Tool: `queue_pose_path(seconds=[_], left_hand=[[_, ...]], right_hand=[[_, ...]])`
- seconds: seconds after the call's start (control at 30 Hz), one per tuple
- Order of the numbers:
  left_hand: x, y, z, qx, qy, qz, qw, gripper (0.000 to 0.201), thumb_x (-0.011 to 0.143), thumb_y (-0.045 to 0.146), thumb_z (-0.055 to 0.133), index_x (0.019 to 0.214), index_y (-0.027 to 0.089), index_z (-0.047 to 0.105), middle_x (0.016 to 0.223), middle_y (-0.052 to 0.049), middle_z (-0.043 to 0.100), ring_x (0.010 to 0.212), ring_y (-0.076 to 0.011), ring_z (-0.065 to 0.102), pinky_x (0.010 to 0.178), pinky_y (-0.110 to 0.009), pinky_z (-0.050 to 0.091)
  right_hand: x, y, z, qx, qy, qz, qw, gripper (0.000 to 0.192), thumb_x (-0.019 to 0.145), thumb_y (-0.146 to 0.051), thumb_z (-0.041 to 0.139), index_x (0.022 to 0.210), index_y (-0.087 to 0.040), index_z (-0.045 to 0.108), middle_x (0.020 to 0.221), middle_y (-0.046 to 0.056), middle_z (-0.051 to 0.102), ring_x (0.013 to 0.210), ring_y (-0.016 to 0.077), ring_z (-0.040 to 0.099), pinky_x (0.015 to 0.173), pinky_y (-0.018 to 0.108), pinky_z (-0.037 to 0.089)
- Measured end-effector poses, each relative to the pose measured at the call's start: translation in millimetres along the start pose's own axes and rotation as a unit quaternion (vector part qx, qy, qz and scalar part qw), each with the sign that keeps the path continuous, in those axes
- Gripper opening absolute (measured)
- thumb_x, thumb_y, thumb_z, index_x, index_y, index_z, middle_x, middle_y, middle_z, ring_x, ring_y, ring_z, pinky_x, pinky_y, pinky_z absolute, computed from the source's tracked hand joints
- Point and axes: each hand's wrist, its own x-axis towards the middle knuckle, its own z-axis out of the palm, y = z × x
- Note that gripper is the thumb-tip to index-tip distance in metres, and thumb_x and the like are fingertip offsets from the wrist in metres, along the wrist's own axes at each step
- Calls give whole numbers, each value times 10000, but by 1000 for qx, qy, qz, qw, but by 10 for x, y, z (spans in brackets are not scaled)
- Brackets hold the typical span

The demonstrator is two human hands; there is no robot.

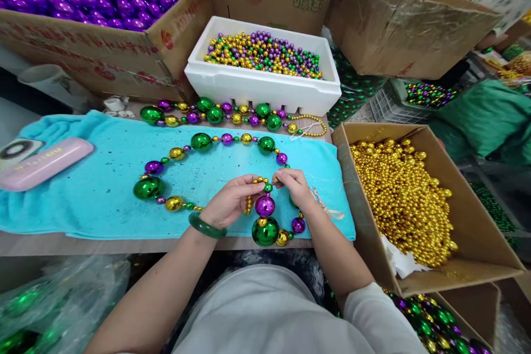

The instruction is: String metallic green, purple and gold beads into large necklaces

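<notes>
On a turquoise towel [112, 177] lies a bead necklace [201, 142] of large and small shiny green, purple and gold beads, curved in a loop. My left hand [234, 196], with a green bangle [207, 225] on its wrist, pinches the necklace's end near small gold and green beads. Below those fingers hang a purple bead [265, 206] and a big green bead [265, 231]. Close beside it, my right hand [292, 183] is closed in a pinch near the small green bead; a thin thread seems to trail rightward from there. What exactly its fingertips hold is too small to tell.
A finished-looking bead strand [214, 115] lies along the towel's back edge. Behind stands a white foam box [265, 80] of mixed beads. At right is a carton [477, 265] of gold beads, at back left a carton [124, 61] of purple ones. A pink case [53, 163] rests left.
</notes>
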Motion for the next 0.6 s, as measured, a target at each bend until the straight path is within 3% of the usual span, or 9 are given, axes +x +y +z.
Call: queue_pose_path(seconds=[0.6], left_hand=[[-1, -11, -39, 13, -40, 17, 999, 268, 632, 207, 798, 811, 126, 615, 700, -12, 675, 579, -110, 623, 526, -191, 442]], right_hand=[[-3, 41, -26, 4, -27, -39, 999, 416, 786, -534, 581, 603, -163, 629, 573, 23, 591, 566, 132, 538, 561, 264, 428]])
